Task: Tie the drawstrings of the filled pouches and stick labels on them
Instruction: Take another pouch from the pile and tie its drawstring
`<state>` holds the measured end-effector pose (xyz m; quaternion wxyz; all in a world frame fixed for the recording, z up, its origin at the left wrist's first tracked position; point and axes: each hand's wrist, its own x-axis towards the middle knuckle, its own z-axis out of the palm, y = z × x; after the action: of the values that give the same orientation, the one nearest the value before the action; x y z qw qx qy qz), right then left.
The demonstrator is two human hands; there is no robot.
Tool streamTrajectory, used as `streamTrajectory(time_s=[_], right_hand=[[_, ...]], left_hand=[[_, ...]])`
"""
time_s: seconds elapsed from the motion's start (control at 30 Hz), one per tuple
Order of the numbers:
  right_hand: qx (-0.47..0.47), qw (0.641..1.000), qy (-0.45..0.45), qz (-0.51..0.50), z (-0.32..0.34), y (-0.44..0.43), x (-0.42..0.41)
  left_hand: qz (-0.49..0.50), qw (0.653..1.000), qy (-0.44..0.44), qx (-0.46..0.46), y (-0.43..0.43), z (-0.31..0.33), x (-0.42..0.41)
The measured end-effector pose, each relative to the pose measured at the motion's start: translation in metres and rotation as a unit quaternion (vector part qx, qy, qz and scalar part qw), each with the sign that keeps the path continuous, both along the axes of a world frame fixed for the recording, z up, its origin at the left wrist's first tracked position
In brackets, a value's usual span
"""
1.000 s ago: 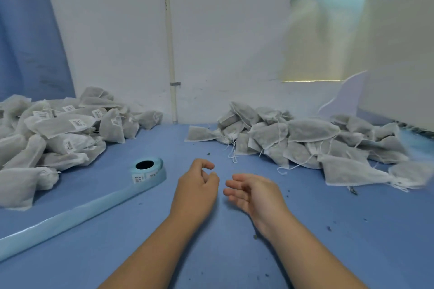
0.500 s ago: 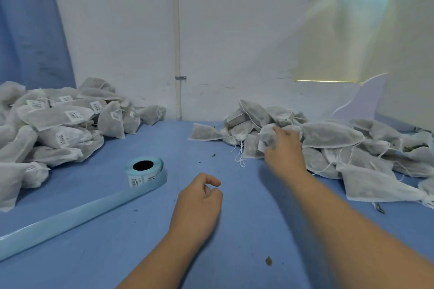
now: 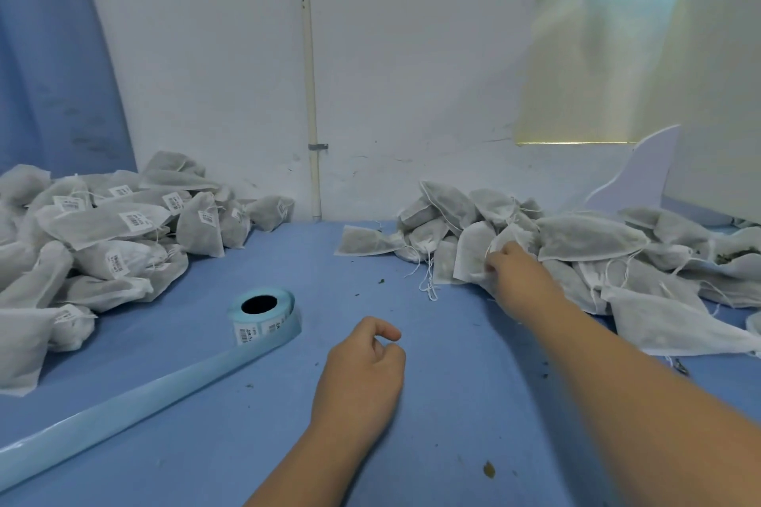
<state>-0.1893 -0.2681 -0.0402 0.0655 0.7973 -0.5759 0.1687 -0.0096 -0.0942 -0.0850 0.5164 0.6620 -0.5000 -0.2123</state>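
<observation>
On the right side of the table (image 3: pixel 412 445), the right hand (image 3: pixel 510 276) takes a pouch (image 3: pixel 473 255) from the unlabelled pile (image 3: pixel 589 237).

Its fingers are curled on the pouch's upper edge and seem to pinch the cloth, though the back of the hand partly hides the hold. Loose strings (image 3: pixel 428 280) hang at the front of this pile, not yet tied. The left hand (image 3: pixel 362 366) rests near the middle of the table, fingers loosely curled and holding nothing, probably ready to help with the knot. The roll (image 3: pixel 263 311) stands just left of it, so a label is close after tying; its liner (image 3: pixel 136 403) runs toward the near left edge. The labelled pile (image 3: pixel 103 226) lies far left, well apart, I think to keep both sorts separate.
</observation>
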Motion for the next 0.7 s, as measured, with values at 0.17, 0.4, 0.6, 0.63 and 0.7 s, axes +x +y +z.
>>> streamTrajectory(time_s=[0.17,0.4,0.6,0.63,0.7], right_hand=[[-0.07,0.99,-0.103,0.066,0.004,0.04,0.007],[-0.073,0.936,-0.156,0.307,-0.016,0.15,0.032],[-0.058,0.902,-0.118,0.41,-0.017,0.18,0.041],[-0.058,0.895,-0.119,0.427,-0.018,0.182,0.042],[-0.044,0.881,-0.174,0.438,-0.017,0.184,0.042]], left_hand=[[-0.006,0.999,0.011,-0.032,0.002,0.004,-0.001],[-0.015,0.964,0.255,-0.078,0.011,0.018,0.001],[-0.122,0.961,0.247,-0.021,0.019,0.023,0.01],[-0.129,0.959,0.251,-0.017,0.02,0.024,0.012],[-0.146,0.956,0.254,-0.001,0.02,0.025,0.013]])
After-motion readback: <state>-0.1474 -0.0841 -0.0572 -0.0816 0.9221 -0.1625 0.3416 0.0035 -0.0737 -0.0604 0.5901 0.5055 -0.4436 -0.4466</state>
